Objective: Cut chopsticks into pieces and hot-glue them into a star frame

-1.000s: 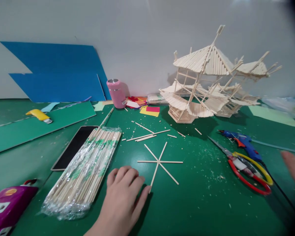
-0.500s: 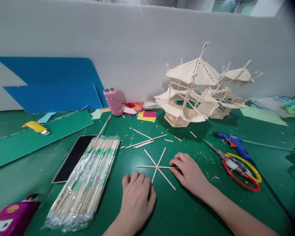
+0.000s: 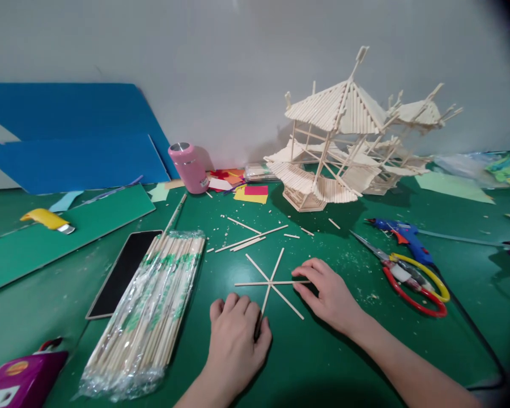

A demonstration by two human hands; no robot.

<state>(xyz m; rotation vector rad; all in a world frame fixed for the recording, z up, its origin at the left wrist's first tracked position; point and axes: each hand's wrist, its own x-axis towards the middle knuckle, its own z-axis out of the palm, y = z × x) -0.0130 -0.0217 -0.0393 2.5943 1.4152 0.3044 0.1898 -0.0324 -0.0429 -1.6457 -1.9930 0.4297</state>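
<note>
Three thin wooden sticks [image 3: 287,302] lie crossed at their middles like a star on the green table. My right hand [image 3: 325,289] pinches the right end of the level stick [image 3: 250,284] between thumb and fingers. At the lower end of a slanted stick [image 3: 277,259], my left hand [image 3: 240,340] rests on the table with its fingers curled, thumb and forefinger closed about the tip. The grip itself is partly hidden. Beyond the star lie several loose sticks [image 3: 255,241]. A plastic-wrapped bundle of sticks [image 3: 153,306] is left of my left hand.
A stick-built pavilion model [image 3: 331,141] stands at the back right. Scissors [image 3: 408,277] and a blue glue gun [image 3: 402,235] lie to the right. Leftward are a phone [image 3: 119,283], a yellow cutter [image 3: 46,218], a pink flask [image 3: 189,170] and a purple power strip [image 3: 25,379].
The view has tilted down and shifted slightly. Both hands keep their places at the crossed sticks, whose arrangement looks the same.
</note>
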